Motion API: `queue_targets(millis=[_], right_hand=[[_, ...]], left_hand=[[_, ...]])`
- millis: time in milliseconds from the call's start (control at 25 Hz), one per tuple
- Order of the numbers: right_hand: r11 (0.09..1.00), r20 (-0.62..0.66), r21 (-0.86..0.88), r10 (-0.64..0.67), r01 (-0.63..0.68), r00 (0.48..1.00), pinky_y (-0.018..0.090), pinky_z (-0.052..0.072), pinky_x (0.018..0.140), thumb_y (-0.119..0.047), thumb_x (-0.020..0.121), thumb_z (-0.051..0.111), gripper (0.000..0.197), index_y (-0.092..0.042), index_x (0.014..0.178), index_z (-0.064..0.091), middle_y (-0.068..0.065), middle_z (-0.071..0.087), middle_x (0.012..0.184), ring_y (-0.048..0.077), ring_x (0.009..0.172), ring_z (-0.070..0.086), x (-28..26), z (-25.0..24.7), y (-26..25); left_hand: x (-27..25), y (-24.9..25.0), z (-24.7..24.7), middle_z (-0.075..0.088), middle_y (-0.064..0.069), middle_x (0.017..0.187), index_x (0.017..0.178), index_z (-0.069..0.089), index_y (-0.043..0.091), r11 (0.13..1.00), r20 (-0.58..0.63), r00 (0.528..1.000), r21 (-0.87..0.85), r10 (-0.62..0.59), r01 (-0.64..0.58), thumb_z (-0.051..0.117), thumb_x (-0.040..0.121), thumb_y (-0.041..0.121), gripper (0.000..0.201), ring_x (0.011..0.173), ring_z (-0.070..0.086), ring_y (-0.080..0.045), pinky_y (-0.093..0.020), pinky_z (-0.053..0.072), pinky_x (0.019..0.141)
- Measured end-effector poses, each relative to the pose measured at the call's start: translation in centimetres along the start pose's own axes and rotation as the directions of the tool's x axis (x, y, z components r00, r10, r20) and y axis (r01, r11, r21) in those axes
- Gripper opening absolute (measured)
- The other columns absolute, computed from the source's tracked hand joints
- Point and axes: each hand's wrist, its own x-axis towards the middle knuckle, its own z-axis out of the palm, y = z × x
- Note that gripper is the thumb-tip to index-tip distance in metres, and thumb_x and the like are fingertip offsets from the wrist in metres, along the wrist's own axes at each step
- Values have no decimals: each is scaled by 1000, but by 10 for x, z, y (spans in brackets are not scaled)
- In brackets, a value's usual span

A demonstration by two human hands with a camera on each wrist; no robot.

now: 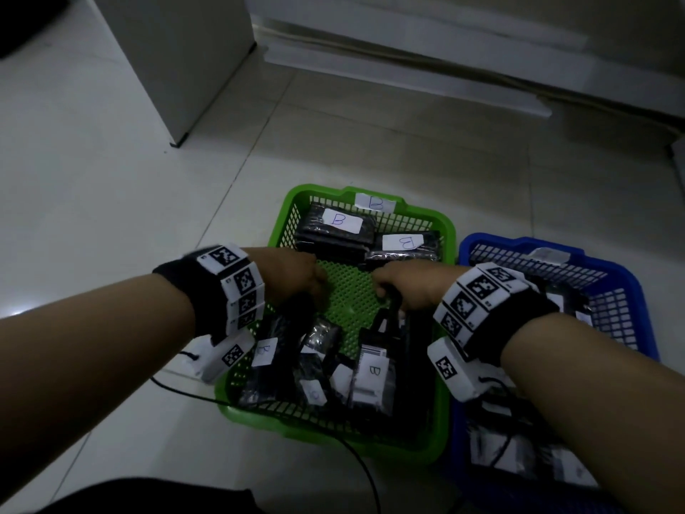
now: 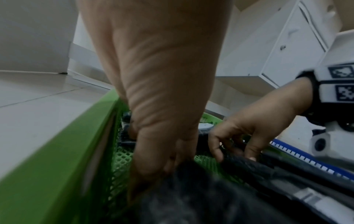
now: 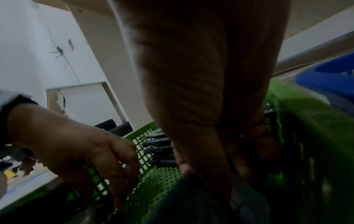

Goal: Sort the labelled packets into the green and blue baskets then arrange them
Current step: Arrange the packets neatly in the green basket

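Observation:
The green basket (image 1: 443, 417) sits on the floor with a "B" label (image 1: 374, 202) on its far rim. Black packets labelled "B" lie stacked at its far side (image 1: 335, 231) and beside that (image 1: 406, 246). Several loose packets (image 1: 367, 376) lie jumbled at its near side. Both hands are inside this basket. My left hand (image 1: 315, 294) curls its fingers (image 2: 168, 163) over the top of a dark packet (image 2: 191, 197). My right hand (image 1: 385, 294) grips the edge of another black packet (image 1: 393, 317), its fingers (image 2: 216, 150) bent round it. The blue basket (image 1: 519, 242) stands to the right.
The blue basket holds several black packets (image 1: 519, 454), partly hidden by my right forearm. A white cabinet (image 1: 178, 61) stands at the back left, and a white baseboard (image 1: 407, 68) runs along the back. A black cable (image 1: 365, 465) trails over the tiled floor in front of the green basket.

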Motion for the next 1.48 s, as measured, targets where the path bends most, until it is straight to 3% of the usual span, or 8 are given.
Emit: queue_targets(millis=[160, 400, 680, 920, 1080, 1200, 1360, 1480], right_hand=[[999, -116, 41, 30, -26, 993, 32, 47, 83, -20, 80, 71, 28, -23, 107, 62, 0, 55, 115, 22, 106, 54, -6, -11, 5], [984, -503, -25, 143, -179, 852, 29, 43, 63, -21, 87, 58, 22, -15, 108, 61, 8, 61, 103, 29, 93, 62, -5, -9, -9], [975, -324, -36, 194, -218, 926, 31, 49, 73, 3, 84, 49, 37, -7, 116, 64, 16, 61, 103, 33, 94, 62, 8, 10, -7], [990, -378, 51, 142, -132, 915, 32, 48, 69, -3, 85, 52, 25, -16, 99, 68, 9, 53, 98, 33, 95, 61, -10, 4, -15], [991, -57, -60, 113, -116, 992, 27, 41, 72, -20, 93, 50, 30, -26, 119, 65, 6, 45, 123, 29, 105, 55, -4, 13, -18], [983, -13, 63, 173, -172, 985, 29, 43, 76, -20, 92, 51, 40, -12, 131, 49, 6, 46, 111, 26, 95, 54, 7, 18, -12], [990, 89, -36, 138, -135, 986, 35, 43, 89, -14, 95, 47, 48, -25, 141, 41, 12, 35, 131, 33, 120, 42, 3, 18, -11], [994, 47, -42, 106, -104, 993, 37, 44, 91, -18, 92, 56, 28, -25, 119, 56, 12, 32, 126, 32, 122, 37, -4, 21, -11]], left_hand=[[-1, -9, -7, 41, 3, 142, 132, 52, 21, 996, -16, 997, 32, -81, 82, 50, 93, 23, 39, 127, 38, -21, -33, 40, 102], [-11, -27, -15, 52, 0, 128, 122, 53, 20, 958, -206, 940, -149, -272, 244, 57, 89, 27, 34, 117, 49, -22, -35, 46, 92], [-12, -32, -22, 54, -11, 122, 128, 46, 13, 894, -254, 867, -254, -429, 368, 48, 95, 30, 37, 112, 50, -28, -37, 42, 91], [-11, -14, -18, 41, -9, 131, 128, 42, 16, 872, -254, 837, -211, -486, 442, 56, 88, 30, 45, 106, 53, -27, -35, 48, 69], [-10, -6, -19, 47, 1, 123, 107, 64, 32, 931, -135, 921, -86, -364, 355, 55, 87, 37, 23, 105, 53, -21, -36, 53, 79], [-7, -3, -16, 46, 4, 130, 115, 62, 37, 952, -17, 952, -10, -305, 305, 54, 88, 40, 28, 107, 57, -22, -36, 51, 88], [-5, -5, -13, 48, 1, 127, 118, 59, 36, 962, -32, 961, -24, -274, 273, 53, 89, 35, 30, 111, 56, -24, -36, 50, 91], [-4, -5, -11, 45, 3, 132, 123, 57, 33, 979, 38, 990, -147, -139, 143, 62, 84, 18, 42, 123, 46, -20, -28, 43, 94]])
